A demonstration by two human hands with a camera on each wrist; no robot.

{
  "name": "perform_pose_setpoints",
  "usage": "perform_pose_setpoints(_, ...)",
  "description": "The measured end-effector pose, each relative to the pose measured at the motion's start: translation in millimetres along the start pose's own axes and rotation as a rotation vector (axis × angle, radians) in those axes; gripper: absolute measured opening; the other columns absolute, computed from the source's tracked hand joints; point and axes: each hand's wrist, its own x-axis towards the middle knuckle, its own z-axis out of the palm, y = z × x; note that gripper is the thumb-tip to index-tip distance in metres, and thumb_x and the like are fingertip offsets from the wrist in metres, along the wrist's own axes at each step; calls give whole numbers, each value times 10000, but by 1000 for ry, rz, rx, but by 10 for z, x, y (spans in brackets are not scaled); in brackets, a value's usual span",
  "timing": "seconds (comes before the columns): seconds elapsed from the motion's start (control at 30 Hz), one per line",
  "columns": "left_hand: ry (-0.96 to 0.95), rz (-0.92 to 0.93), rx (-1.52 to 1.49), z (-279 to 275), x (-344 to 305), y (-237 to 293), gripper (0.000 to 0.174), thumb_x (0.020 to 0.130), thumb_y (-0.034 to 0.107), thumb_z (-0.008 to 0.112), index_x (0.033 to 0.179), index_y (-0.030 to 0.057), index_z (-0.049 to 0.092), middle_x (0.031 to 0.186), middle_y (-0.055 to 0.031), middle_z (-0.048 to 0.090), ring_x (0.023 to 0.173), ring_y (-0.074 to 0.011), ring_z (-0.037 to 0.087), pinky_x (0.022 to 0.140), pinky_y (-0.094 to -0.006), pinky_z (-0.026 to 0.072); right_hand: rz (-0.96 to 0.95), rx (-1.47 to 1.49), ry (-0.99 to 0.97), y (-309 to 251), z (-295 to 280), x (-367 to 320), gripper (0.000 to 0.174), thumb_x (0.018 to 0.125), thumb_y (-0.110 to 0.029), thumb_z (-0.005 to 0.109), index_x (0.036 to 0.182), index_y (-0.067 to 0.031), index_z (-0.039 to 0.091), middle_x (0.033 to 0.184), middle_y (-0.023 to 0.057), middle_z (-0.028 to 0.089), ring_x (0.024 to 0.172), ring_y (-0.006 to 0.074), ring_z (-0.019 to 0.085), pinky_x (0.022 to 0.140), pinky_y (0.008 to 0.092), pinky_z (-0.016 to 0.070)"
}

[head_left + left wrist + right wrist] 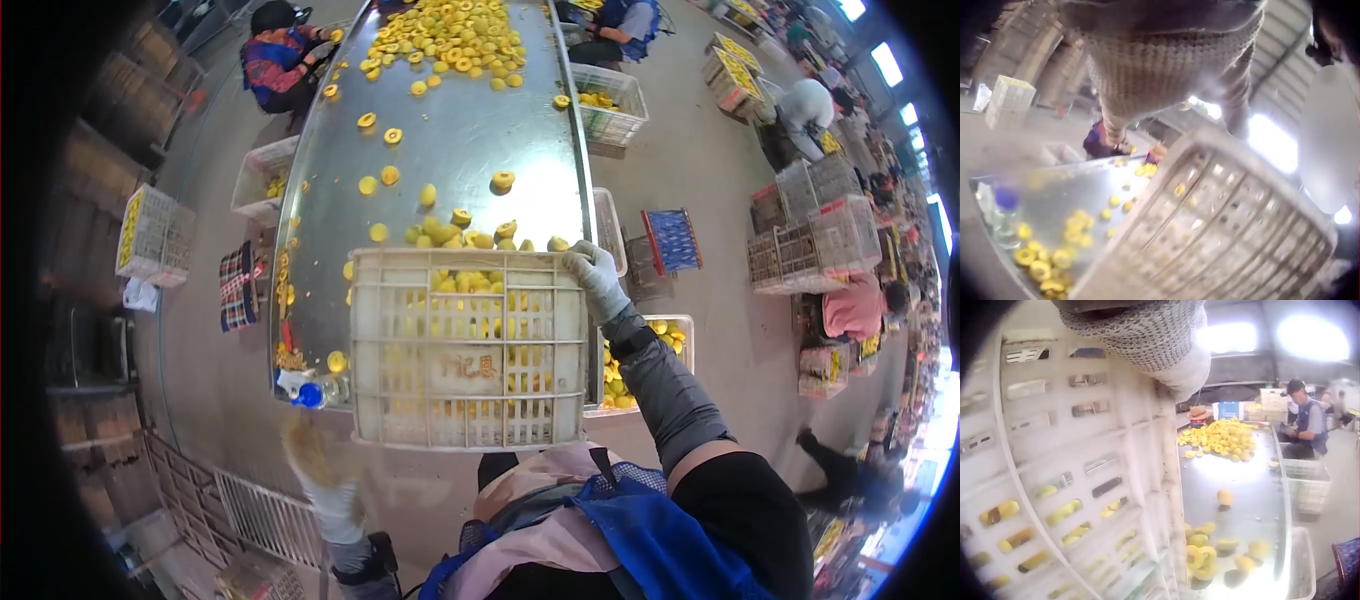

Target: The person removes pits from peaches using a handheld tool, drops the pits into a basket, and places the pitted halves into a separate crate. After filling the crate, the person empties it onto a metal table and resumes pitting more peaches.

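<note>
A white plastic crate point(468, 350) stands tilted up on its side at the near end of the metal table point(330, 210), its slatted bottom facing me. Yellow halved fruit point(465, 283), looking like peaches, shows through its slots and lies beyond its upper rim. My gloved right hand point(597, 280) grips the crate's upper right corner. Off the crate at the lower left, my gloved left hand point(325, 470) is blurred; the left wrist view has its thumb and fingers point(1235, 112) spread apart beside the crate, with nothing between them.
A bottle with a blue cap point(312, 393) sits at the table's near left corner. A large fruit heap point(450, 40) covers the far end. Crates point(610, 105) stand along both sides, one full of fruit point(618, 385) at the near right. People point(285, 55) sit beside the table.
</note>
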Motion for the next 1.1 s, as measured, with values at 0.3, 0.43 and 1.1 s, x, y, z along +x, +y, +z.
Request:
perform_pose_setpoints(0.3, 91, -162, 148, 179, -322, -1482, 892, 769, 405, 861, 1415, -47, 445, 1413, -214, 457, 1252, -336, 532, 1025, -451, 478, -253, -293, 36, 224, 49, 314, 293, 913, -280, 629, 892, 11, 603, 862, 20, 605, 798, 101, 541, 692, 280, 458)
perform_pose_setpoints(0.43, 185, -130, -16, 475, 403, -1392, 608, 919, 281, 686, 1394, -1, 433, 1332, -140, 520, 1198, -245, 541, 1016, -400, 466, 40, 197, 106, -161, 436, 957, 299, 940, -261, 625, 1030, 23, 653, 907, 51, 647, 835, 120, 603, 745, 279, 502)
perform_pose_setpoints(1.1, 198, -98, -160, 704, 2087, 103, 493, 983, 276, 646, 1371, 15, 488, 1285, -97, 610, 1186, -182, 569, 1006, -347, 451, 144, 630, 32, -1138, 599, 1829, 315, 928, -297, 714, 1077, -22, 673, 1006, 114, 710, 834, 197, 684, 751, 343, 571)
